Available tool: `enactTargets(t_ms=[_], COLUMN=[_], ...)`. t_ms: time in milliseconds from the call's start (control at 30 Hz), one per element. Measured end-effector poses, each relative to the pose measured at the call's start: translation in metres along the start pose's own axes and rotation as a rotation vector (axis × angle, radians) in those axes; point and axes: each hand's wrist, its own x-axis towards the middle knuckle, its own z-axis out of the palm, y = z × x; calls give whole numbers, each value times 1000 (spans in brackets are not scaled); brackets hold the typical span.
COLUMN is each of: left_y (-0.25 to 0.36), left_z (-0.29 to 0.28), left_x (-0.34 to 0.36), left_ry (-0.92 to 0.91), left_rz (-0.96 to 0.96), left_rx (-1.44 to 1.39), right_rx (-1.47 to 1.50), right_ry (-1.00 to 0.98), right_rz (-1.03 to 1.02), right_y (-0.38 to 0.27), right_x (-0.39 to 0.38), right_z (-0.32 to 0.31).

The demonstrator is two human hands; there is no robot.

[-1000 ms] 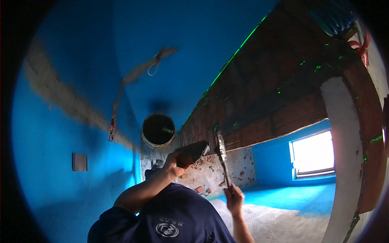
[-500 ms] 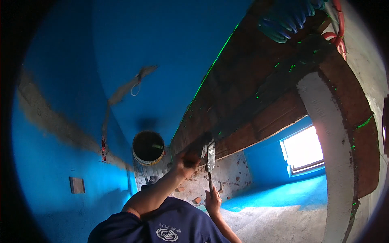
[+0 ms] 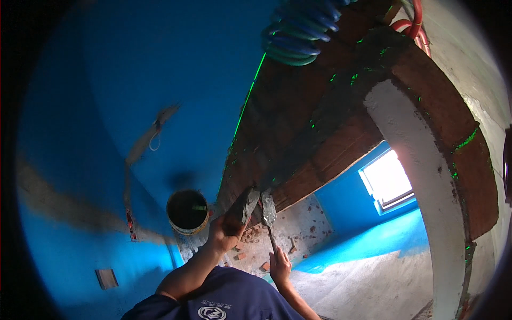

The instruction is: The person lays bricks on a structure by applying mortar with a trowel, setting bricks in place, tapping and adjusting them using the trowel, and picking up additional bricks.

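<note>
My left hand (image 3: 225,239) grips a dark reddish-brown brick (image 3: 234,217), fingers wrapped round its near end. Grey mortar (image 3: 250,205) coats the brick's far side. My right hand (image 3: 280,266) is closed round the handle of a trowel (image 3: 269,209), its mortar-smeared blade up beside the brick. Whether blade and brick touch is hard to tell. Both hands are at the near end of a brick wall (image 3: 330,138), whose top bears a dark band of mortar (image 3: 304,144).
Left of my left hand stands a bucket (image 3: 186,230). A blue coiled hose (image 3: 298,34) and red hose (image 3: 415,21) lie farther off by the wall. Broken brick pieces (image 3: 265,265) litter the floor below. A bright window (image 3: 388,180) is at right; a green laser line (image 3: 248,101) runs along the wall's edge.
The view has shifted, moving the wall and hoses leftward. The brick has turned so its mortared side shows more, and the trowel blade now stands slightly apart from it.
</note>
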Motion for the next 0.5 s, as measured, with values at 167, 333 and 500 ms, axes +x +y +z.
enactTargets(t_ms=[167, 333, 500], left_y=[3, 39, -35], left_z=[43, 65, 167], left_x=[-28, -25, -8], left_ry=[-136, 172, 35], left_rz=[-173, -483, -873], left_rx=[362, 625, 1315], right_rx=[36, 128, 98], right_ry=[-82, -39, 197], right_rz=[170, 453, 660], right_y=[44, 18, 10], right_x=[-50, -80, -123], right_z=[-13, -17, -7])
